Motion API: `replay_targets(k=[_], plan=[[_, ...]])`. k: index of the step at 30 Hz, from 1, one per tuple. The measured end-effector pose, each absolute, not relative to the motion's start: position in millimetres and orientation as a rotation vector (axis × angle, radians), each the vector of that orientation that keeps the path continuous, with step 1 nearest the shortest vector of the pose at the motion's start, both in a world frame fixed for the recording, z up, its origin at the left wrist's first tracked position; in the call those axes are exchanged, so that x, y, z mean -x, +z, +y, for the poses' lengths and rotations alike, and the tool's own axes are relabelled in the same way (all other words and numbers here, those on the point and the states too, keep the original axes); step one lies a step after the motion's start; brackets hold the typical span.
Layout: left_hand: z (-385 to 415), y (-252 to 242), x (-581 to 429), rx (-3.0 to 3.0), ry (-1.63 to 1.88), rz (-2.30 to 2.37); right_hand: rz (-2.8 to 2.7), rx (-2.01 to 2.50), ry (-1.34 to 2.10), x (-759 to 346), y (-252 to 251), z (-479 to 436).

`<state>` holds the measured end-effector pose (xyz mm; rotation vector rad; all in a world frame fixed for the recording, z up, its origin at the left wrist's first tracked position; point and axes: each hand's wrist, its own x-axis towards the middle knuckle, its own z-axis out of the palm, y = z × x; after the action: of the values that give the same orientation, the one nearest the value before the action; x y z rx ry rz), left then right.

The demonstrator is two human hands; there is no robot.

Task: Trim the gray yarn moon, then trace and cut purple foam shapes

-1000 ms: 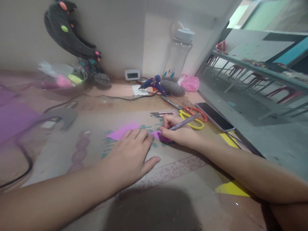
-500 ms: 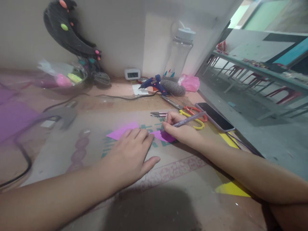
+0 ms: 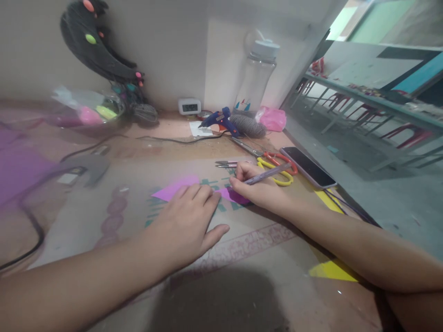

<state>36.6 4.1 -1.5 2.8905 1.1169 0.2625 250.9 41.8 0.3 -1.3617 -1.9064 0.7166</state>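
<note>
My left hand [image 3: 192,214] lies flat on a piece of bright purple paper [image 3: 173,188], covering its middle. The fingers are stretched out and the thumb is spread to the right. My right hand [image 3: 256,186] grips a pale purple pen [image 3: 268,174], its barrel slanting up to the right. The pen's tip is hidden behind the fingers, over the paper's right part. Beneath both hands is a printed cardboard sheet [image 3: 138,249]. Just beyond the right hand lie scissors [image 3: 277,162] with red and yellow handles and small thread snips [image 3: 224,164].
A phone [image 3: 308,167] lies at the table's right edge. Along the back stand a blue glue gun [image 3: 221,121], grey yarn [image 3: 247,125], a clear bottle [image 3: 254,78], a small clock [image 3: 189,106] and a bowl [image 3: 114,115]. Purple sheets [image 3: 24,166] and a black cable [image 3: 38,226] are left.
My right hand and the pen have shifted slightly left over the purple paper. My left hand stays pressed flat in the same place.
</note>
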Motion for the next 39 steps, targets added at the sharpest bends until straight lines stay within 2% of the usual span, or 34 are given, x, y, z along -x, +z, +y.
replay_targets(k=[29,39], plan=[[3.8,-3.7,-36.3,-2.914,0.300,1.111,-1.995,1.266,0.764,-254.4,-0.5,38.8],[2.7,-1.5,-37.2,-2.939,0.296,1.108,-1.528,1.174,0.831,-258.1,0.7,43.4]])
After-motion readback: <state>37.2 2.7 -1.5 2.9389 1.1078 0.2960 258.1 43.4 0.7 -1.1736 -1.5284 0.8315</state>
